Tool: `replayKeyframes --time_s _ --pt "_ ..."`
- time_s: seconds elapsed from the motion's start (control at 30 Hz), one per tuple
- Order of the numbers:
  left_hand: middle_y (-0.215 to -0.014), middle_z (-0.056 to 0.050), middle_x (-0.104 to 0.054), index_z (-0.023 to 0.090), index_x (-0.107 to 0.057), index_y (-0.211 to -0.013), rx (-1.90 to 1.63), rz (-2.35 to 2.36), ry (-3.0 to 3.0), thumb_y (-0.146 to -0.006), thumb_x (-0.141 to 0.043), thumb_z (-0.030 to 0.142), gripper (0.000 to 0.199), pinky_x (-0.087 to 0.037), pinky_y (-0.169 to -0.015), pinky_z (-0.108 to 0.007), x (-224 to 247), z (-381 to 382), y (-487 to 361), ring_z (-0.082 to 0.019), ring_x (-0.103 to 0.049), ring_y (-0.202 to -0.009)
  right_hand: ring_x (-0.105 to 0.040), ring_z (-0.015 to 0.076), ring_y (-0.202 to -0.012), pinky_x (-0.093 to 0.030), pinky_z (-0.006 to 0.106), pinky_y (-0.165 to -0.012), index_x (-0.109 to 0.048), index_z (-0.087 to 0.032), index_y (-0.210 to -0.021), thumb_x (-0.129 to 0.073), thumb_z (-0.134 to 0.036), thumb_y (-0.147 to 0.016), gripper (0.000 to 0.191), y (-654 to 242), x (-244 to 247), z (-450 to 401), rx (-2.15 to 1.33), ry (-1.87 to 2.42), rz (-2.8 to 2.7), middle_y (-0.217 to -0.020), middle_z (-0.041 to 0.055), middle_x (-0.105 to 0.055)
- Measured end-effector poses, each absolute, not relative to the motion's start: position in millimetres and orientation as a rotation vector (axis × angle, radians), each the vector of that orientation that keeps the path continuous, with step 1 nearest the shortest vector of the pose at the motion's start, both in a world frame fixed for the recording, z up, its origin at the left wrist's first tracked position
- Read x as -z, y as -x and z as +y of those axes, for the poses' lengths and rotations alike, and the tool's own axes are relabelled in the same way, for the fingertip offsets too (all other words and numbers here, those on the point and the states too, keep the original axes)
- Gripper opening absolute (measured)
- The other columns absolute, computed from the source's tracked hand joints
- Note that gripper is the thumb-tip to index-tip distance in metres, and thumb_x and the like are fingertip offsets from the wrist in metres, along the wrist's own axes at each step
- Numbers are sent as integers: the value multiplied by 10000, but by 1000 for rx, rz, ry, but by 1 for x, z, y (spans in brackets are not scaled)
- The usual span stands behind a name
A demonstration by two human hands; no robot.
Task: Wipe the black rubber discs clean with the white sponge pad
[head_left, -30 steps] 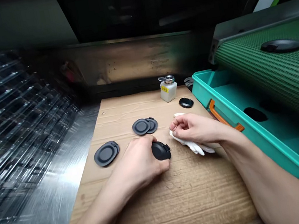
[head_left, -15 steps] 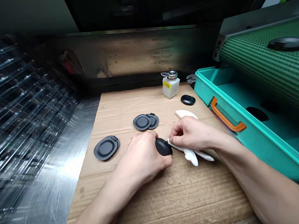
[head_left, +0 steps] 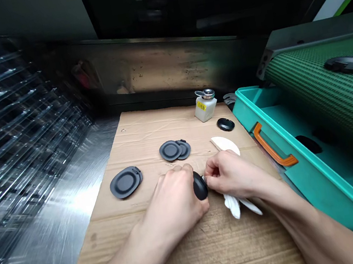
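My left hand is closed around a black oval plastic part, held tilted just above the cardboard. Pinched in my right hand is a white cloth; its tip meets the part's right edge and its loose ends hang below my palm. Beyond my hands lie two overlapping dark oval parts. Another overlapping pair of dark ovals rests to the left. A white half-round piece lies just behind my right hand, partly covered by it.
Cardboard covers the work surface. A white pump bottle with a yellow label stands at the back, near a glossy black oval part. At right are a teal bin with an orange handle and a green mesh conveyor above it.
The black part has turned more upright in my left hand. Both hands appear slightly lower in view, as the whole scene has shifted down a little; the cloth stays against the part's edge.
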State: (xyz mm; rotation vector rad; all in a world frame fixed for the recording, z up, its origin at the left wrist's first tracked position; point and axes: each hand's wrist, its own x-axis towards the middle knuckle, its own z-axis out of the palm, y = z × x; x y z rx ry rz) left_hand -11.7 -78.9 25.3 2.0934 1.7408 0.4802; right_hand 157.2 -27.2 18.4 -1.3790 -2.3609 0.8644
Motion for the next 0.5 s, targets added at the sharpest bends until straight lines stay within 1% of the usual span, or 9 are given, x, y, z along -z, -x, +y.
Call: replayKeyframes --time_s 0.1,0.23,0.33,0.5 --pt "-767 -84 -655 247 -570 -771 -501 1715 -2087 -669 -636 283 127 -408 -569 -339 -23 -80 12 -286 -636 -690 -516 105 -484 -339 204 -454 -622 -187 -572 -528 -153 -686 152 -159 -18 -26 -964 1373 -2360 -521 -20 -598" --pt "-757 -79 -649 251 -549 -753 -515 1690 -2090 -679 -623 271 107 -411 -577 -341 -20 -79 13 -284 -634 -694 -518 108 -505 -333 192 -441 -611 -179 -599 -538 -176 -689 116 -157 -16 -24 -954 1437 -2274 -544 -16 -596" --pt "-768 -79 -646 252 -541 -778 -489 1711 -2106 -681 -612 266 121 -413 -587 -348 -18 -79 13 -284 -630 -699 -492 100 -495 -318 184 -429 -595 -176 -589 -534 -179 -686 115 -156 -17 -24 -958 1458 -2286 -525 -21 -566" --pt "-828 -75 -644 237 -539 -829 -402 1725 -2148 -689 -593 231 150 -429 -643 -356 -21 -82 12 -270 -628 -744 -449 81 -482 -303 169 -419 -569 -168 -558 -508 -177 -676 133 -157 -20 -22 -1112 1464 -2335 -502 -31 -518"
